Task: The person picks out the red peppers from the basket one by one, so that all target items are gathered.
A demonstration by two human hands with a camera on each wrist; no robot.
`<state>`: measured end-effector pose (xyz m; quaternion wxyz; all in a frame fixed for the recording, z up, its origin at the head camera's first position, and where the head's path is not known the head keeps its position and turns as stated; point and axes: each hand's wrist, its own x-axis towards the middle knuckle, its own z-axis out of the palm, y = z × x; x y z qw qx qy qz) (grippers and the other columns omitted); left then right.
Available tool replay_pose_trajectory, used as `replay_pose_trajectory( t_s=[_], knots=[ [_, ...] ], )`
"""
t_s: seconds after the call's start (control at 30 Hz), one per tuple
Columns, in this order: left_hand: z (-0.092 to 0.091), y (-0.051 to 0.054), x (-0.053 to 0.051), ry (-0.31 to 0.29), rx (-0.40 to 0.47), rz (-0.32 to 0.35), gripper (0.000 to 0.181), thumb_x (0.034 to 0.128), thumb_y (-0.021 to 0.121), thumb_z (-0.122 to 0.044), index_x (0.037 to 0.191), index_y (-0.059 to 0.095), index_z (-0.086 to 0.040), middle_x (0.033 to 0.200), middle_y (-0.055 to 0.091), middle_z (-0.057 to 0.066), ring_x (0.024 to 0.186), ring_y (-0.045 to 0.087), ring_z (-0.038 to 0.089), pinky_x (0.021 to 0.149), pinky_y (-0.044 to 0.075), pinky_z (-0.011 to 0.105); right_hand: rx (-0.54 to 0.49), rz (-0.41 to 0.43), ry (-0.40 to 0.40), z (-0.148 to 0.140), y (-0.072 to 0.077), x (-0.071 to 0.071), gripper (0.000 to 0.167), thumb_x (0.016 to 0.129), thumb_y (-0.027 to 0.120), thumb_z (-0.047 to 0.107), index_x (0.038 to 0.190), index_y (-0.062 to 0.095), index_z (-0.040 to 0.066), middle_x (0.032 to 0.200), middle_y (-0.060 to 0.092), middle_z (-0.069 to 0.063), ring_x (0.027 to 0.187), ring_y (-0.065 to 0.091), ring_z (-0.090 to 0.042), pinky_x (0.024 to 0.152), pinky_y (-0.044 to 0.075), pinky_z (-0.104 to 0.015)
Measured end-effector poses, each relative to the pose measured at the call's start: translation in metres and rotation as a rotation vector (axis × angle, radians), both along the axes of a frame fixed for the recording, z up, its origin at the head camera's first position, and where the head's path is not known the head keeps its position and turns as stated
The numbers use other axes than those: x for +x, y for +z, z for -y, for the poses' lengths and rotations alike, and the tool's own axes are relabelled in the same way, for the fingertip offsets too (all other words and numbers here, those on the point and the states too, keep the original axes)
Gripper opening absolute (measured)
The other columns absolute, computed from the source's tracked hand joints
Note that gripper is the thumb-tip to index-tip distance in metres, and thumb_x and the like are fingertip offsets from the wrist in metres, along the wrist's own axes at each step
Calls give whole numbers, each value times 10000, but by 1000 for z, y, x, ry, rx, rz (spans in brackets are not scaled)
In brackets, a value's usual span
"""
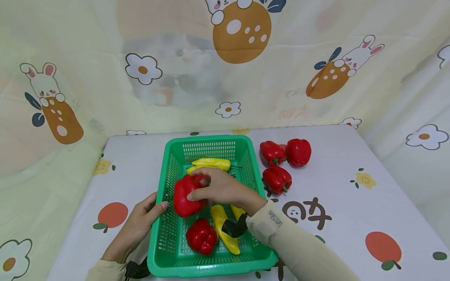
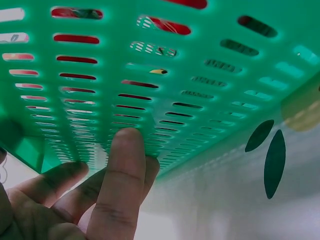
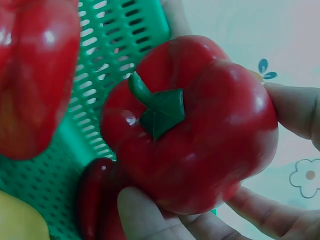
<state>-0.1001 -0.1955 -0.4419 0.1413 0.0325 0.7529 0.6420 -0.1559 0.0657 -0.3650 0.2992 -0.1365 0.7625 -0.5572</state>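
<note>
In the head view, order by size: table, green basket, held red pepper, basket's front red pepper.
Table
Green basket
Held red pepper and front red pepper: unranked; nearness may enlarge the held one.

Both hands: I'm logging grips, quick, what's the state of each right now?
Left hand: closed, holding the green basket at its left side.
Right hand: closed, holding a red pepper over the basket.

Beige sleeves [image 1: 306,248] adjoin black wrist gear [image 1: 233,229], the right cuff [image 1: 263,225] lettered.
</note>
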Motion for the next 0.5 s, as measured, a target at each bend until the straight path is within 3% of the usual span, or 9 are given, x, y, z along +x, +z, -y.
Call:
replay_pose_trajectory(
  t_s=[0.5],
  knots=[
    [0,0,1,-2,-1,-23,532,1080,573,-234,1560,442,-45,1428,557,311,1016,750,352,744,656,451,-36,-61,-98,-24,28,-3,650,867,821,198,1456,559,117,1240,615,-139,1165,599,-318,780,661,-423]
  ],
)
